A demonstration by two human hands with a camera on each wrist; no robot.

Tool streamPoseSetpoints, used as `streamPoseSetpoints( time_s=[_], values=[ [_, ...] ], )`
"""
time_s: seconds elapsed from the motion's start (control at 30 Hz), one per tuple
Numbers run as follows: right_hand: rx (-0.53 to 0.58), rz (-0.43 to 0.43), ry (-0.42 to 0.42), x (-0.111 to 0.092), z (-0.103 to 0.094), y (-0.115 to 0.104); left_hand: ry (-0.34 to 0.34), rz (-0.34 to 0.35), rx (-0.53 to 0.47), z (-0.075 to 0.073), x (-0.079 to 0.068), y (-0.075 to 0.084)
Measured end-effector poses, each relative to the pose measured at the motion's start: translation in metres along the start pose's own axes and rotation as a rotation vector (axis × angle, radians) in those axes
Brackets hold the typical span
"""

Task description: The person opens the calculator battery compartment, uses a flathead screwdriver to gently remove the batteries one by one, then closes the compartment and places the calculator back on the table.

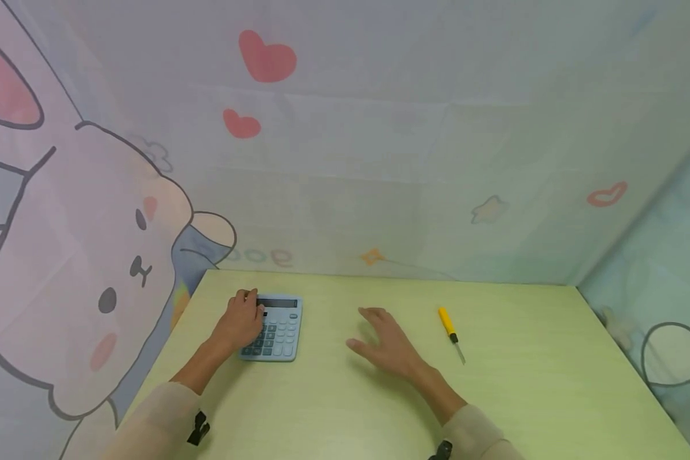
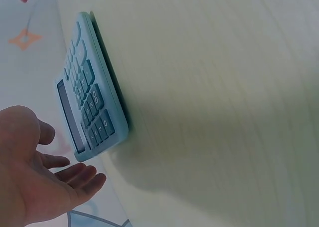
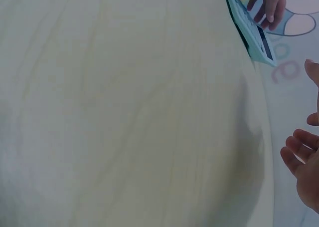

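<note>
A light blue calculator (image 1: pixel 286 332) lies face up on the left part of the table. My left hand (image 1: pixel 243 322) is over its left side, covering some keys and part of the display edge. In the left wrist view, the fingers of that hand (image 2: pixel 37 182) are loosely bent by the corner of the calculator (image 2: pixel 102 97); whether they touch it, I cannot tell. Right of the calculator, my right hand (image 1: pixel 392 345) hovers above the table with thumb and fingers spread, holding nothing. A screwdriver (image 1: pixel 446 321) with a yellow handle lies to the right of that hand.
The pale green table (image 1: pixel 529 383) meets a printed cloth backdrop (image 1: pixel 379 160) at its far edge. More printed cloth (image 1: pixel 667 306) hangs along the right side.
</note>
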State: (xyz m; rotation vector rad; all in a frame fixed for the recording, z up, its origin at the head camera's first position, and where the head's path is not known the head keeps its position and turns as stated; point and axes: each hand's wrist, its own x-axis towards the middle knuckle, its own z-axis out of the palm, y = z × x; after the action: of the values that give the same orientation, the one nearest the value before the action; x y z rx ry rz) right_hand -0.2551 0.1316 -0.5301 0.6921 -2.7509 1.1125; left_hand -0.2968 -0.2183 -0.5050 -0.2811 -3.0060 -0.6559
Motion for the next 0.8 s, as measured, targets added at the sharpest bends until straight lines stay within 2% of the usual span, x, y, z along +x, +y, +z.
streamPoseSetpoints(
  time_s=[0.23, 0.47, 0.8],
  values=[
    [0.057, -0.012, -0.017, 0.005, 0.011, -0.005, -0.016, -0.078, -0.075, 0.001, 0.006, -0.006],
    [0.295, 0.019, -0.038, 0.01, 0.022, -0.013, -0.03, -0.114, -0.119, 0.0, 0.005, -0.006],
    [0.529, 0.132, -0.087, 0.018, 0.037, -0.03, -0.013, -0.144, -0.215, 0.0, 0.006, -0.008]
  ],
)
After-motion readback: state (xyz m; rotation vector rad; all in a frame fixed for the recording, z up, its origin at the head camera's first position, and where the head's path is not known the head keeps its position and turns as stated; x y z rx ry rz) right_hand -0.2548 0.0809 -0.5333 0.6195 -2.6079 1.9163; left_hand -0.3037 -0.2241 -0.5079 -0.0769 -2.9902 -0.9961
